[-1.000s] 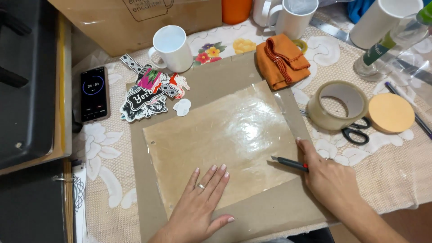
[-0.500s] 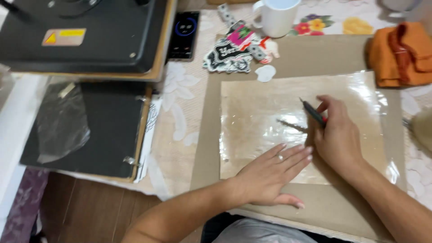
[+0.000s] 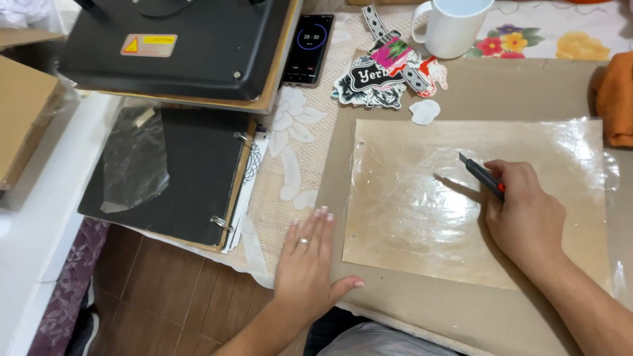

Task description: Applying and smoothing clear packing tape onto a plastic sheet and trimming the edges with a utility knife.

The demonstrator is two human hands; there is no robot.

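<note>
My right hand [image 3: 524, 214] grips a thin black craft knife [image 3: 481, 175] with a red end, its tip over the glossy clear film covering a brown sheet [image 3: 422, 211]. That sheet lies on a larger cardboard board [image 3: 501, 86]. My left hand [image 3: 310, 264], a ring on one finger, rests flat with fingers spread at the board's left edge, partly on the lace tablecloth [image 3: 290, 165].
A pile of printed stickers [image 3: 386, 76] and a white mug [image 3: 455, 26] sit beyond the board. A phone [image 3: 308, 49] lies beside a black heat press [image 3: 178, 46]. A black clipboard with plastic [image 3: 171, 171] lies left; orange cloth [image 3: 616, 99] at right edge.
The view has swung left. My left hand has slid off the filmed sheet to the board's left edge. My right hand keeps the knife over the film.
</note>
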